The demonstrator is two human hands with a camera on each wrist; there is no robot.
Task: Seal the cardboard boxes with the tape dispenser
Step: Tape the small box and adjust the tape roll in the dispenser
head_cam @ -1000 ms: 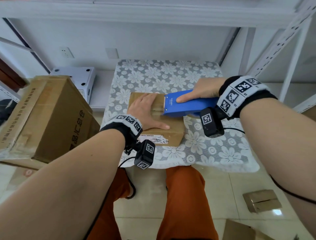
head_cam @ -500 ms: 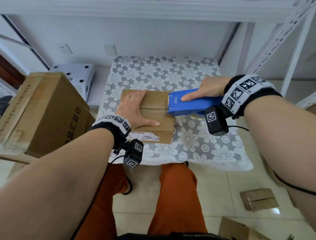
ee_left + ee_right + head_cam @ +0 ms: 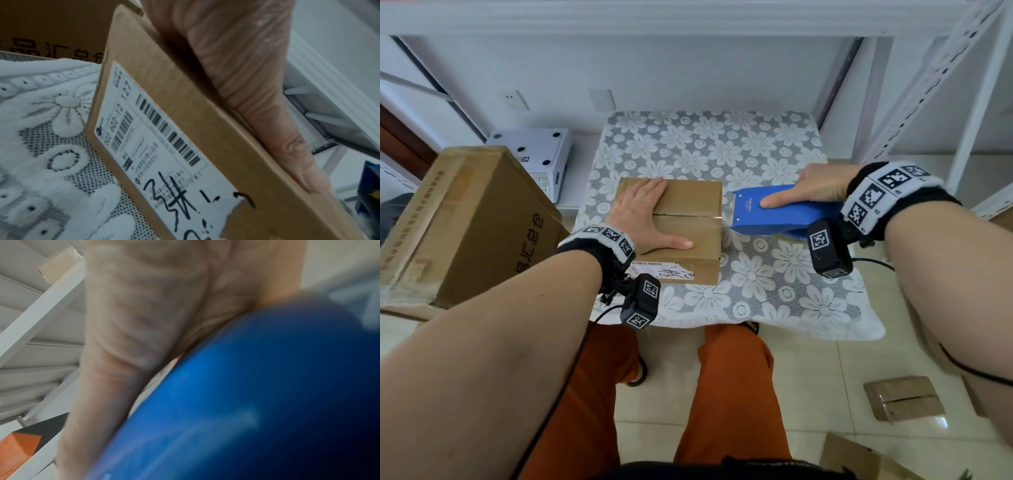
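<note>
A small cardboard box lies on the lace-covered table, a shipping label on its near side. My left hand lies flat on the box top with straight fingers, pressing the flaps down over the centre seam. My right hand grips the blue tape dispenser, index finger stretched along its top. The dispenser's front end sits just off the box's right edge, where a short shiny strip of tape shows at the seam. In the right wrist view the dispenser fills the frame, blurred.
A large cardboard box stands at the left, beside a white device on a low shelf. Metal shelving uprights rise at the right. Small boxes lie on the tiled floor near my orange-trousered legs.
My right hand has drawn the dispenser rightward across the box top and off its right edge. The left hand has stayed pressed on the box.
</note>
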